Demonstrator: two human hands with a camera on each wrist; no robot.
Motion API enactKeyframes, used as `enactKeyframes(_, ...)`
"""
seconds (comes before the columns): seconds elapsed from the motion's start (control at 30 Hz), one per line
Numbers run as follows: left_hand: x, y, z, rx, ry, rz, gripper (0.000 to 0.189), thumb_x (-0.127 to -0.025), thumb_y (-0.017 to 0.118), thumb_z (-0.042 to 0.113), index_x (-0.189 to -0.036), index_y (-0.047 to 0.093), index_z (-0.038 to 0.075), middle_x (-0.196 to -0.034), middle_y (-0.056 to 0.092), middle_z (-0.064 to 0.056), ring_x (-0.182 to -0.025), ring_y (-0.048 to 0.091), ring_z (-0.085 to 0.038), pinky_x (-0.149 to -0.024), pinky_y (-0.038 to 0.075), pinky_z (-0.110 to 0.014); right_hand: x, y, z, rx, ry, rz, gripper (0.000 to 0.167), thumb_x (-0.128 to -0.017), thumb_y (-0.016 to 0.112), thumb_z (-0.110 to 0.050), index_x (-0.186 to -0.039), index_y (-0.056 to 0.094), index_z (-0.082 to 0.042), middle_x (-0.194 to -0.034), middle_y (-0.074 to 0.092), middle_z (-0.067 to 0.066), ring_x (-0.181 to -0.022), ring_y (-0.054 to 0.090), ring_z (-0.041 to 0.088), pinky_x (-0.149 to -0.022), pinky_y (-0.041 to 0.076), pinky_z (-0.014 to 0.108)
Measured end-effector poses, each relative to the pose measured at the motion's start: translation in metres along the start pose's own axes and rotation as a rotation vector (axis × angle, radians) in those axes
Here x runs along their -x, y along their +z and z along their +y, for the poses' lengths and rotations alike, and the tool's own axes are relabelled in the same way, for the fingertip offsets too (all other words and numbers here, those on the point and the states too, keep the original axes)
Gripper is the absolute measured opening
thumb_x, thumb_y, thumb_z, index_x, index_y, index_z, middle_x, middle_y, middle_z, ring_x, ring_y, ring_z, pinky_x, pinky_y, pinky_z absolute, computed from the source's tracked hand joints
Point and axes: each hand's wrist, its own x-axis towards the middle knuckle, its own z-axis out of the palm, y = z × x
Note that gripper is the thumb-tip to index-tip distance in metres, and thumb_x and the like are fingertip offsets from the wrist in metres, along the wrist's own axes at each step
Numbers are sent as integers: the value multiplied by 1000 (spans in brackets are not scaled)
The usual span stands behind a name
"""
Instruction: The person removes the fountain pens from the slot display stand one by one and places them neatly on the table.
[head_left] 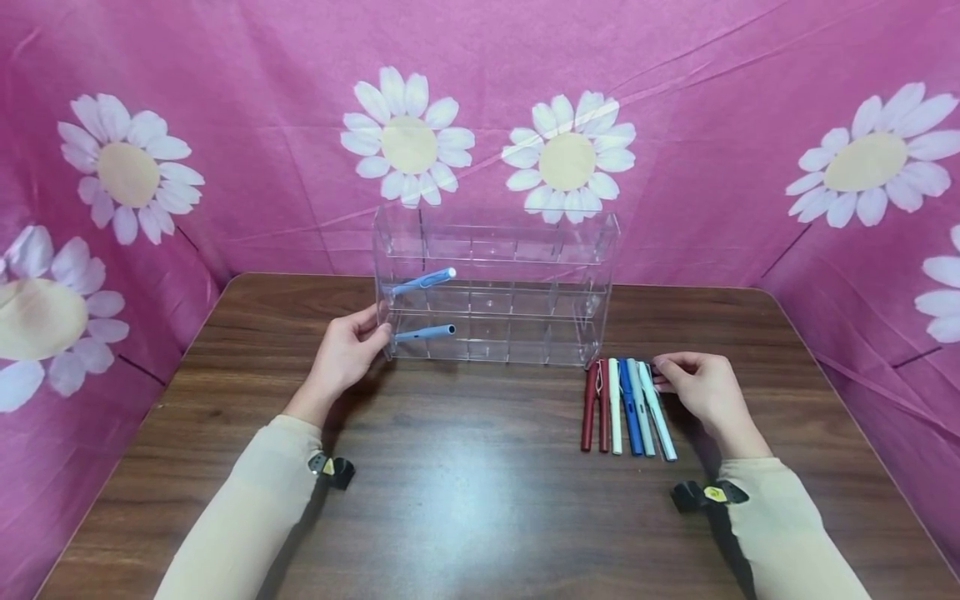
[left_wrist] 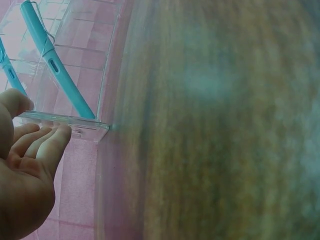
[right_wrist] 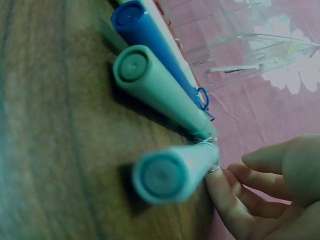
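A clear plastic rack (head_left: 491, 304) with several compartments stands at the back of the table. At its left end, my left hand (head_left: 348, 350) grips the side panel, thumb on one face and fingers on the other. Two light blue pens, an upper pen (head_left: 424, 281) and a lower pen (head_left: 425, 333), lean in the left compartments. My right hand (head_left: 701, 387) is at the right of a row of pens, fingertips at the clip end of a mint pen (head_left: 657, 411); its thumb stands apart from that pen in the right wrist view.
Left of the mint pen lie a grey-green pen (head_left: 642, 410), a blue pen (head_left: 630, 408), a cream pen (head_left: 615, 408) and two dark red pens (head_left: 588, 408). A pink cloth (head_left: 300, 167) with daisies hangs behind the wooden table (head_left: 450, 500).
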Motion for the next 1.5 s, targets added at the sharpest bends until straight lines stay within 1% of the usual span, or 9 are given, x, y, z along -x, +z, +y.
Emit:
enactKeyframes(0.1,0,0,1,7,-2,-5,45,-105,61,7,-149,60,-3,-136,70,-26,-95,63,15,-83,54,-3,1,-3,1,-13,-8,-9,37,-111,57,-9,-128,65,23,-116,73,38,-76,71,-5,-73,66,19)
enactKeyframes(0.23,0,1,2,6,-2,0,45,-105,62,7,-149,60,-3,-137,70,-26,-95,63,13,-83,54,-3,2,-7,1,-28,-34,-2,37,-110,58,-9,-128,65,23,-109,77,31,-75,72,-5,-72,66,20)
enactKeyframes(0.43,0,0,1,10,-4,-1,46,-105,61,7,-150,59,-4,-138,69,-26,-97,64,12,-84,54,-3,3,-12,-3,-103,-69,13,41,-111,59,-12,-132,62,23,-90,80,-8,-74,74,-3,-71,67,22)
enactKeyframes(0.53,0,0,1,10,-5,-1,46,-105,61,7,-150,59,-4,-138,69,-26,-100,66,8,-84,54,-4,6,-13,-10,-120,-101,15,42,-110,60,-13,-133,61,22,-86,77,-20,-75,75,-3,-72,66,21)
enactKeyframes(0.67,0,0,2,13,-5,1,46,-106,61,7,-150,59,-4,-138,69,-26,-113,72,-14,-84,53,-3,11,-12,-22,-103,-170,33,41,-109,63,-14,-132,64,20,-86,77,-22,-76,76,-2,-73,66,19)
enactKeyframes(0.8,1,0,4,26,-12,0,46,-105,60,5,-150,58,-4,-139,68,-27,-122,70,-34,-84,52,-1,14,-10,-34,-111,-204,36,40,-109,65,-17,-130,67,17,-89,78,-23,-78,78,0,-73,66,18)
enactKeyframes(1.2,0,2,6,28,4,9,47,-104,60,4,-150,58,-7,-136,69,-29,-120,71,-36,-81,53,-1,17,3,-65,-135,-317,1,28,-107,68,-14,-122,73,9,-92,81,-18,-80,77,1,-69,65,19)
enactKeyframes(1.4,1,2,4,14,-18,20,46,-104,61,6,-150,60,-4,-134,71,-27,-109,74,-18,-79,55,-4,18,10,-77,-117,-368,-35,27,-107,66,-12,-123,74,10,-93,80,-19,-81,77,2,-72,65,19)
enactKeyframes(1.5,1,2,5,13,-24,16,46,-104,62,6,-150,60,-3,-135,71,-27,-110,73,-18,-79,55,-4,18,14,-83,-139,-392,-51,26,-107,66,-10,-121,74,10,-93,80,-17,-82,78,3,-76,66,20)
